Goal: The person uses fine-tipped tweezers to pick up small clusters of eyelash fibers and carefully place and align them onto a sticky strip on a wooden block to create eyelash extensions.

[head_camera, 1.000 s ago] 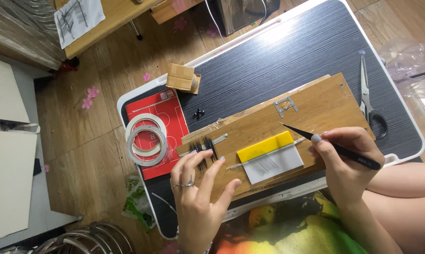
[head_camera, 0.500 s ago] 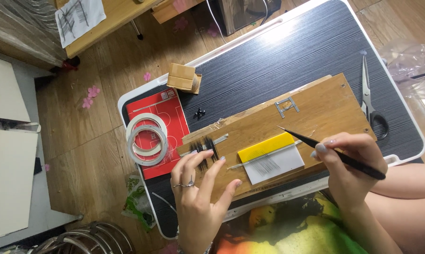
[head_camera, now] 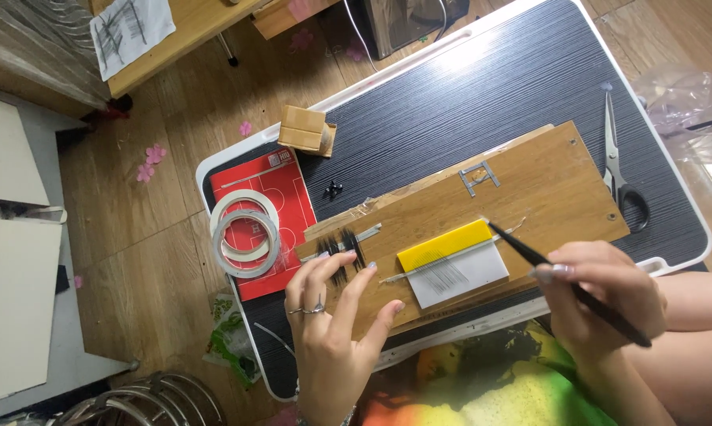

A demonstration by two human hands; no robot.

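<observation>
My left hand (head_camera: pixel 332 327) rests on the near left end of a wooden board (head_camera: pixel 529 185), fingers spread, fingertips touching a small bundle of black fibres (head_camera: pixel 341 248) taped to the board. My right hand (head_camera: pixel 604 296) holds thin black tweezers (head_camera: pixel 529 252); their tip points at the right end of a yellow and white card (head_camera: pixel 454 264) that carries fine dark strands. A thin metal strip lies across the card.
The board lies on a dark lap table with a white rim (head_camera: pixel 671 177). Scissors (head_camera: pixel 620 170) lie at the right, two tape rolls (head_camera: pixel 245 237) on a red booklet (head_camera: pixel 281 197) at the left, a small cardboard box (head_camera: pixel 304 130) behind them.
My right hand has drawn the tweezers slightly down and right, so the tip now sits at the card's right end. My left hand has stayed in place.
</observation>
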